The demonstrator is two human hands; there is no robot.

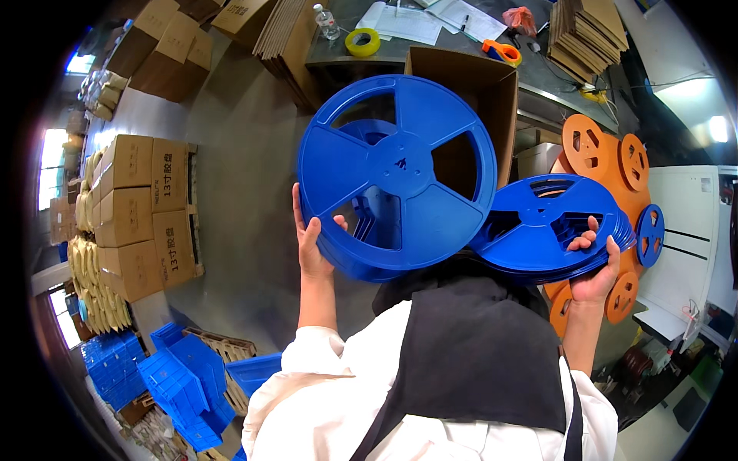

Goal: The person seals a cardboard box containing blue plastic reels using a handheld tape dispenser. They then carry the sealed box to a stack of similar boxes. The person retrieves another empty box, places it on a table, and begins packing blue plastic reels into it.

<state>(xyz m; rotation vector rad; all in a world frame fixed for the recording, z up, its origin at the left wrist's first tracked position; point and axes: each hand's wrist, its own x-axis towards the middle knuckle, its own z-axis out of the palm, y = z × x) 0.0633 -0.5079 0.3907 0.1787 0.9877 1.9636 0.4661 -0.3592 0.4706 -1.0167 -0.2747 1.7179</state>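
My left hand grips a stack of large blue plastic reels by its left edge, fingers curled through an opening in the top disc. The stack is held up in front of my body. On the right, my right hand is wrapped round the rim of a second stack of blue reels, its fingertips showing through a cutout. The two stacks meet or overlap near the middle. Behind the left stack stands an open cardboard box, its inside mostly hidden by the reels.
A grey workbench at the back bears papers, yellow tape, an orange tape dispenser and flat cardboard. Orange reels stand at the right. Stacked cartons and blue crates are at the left.
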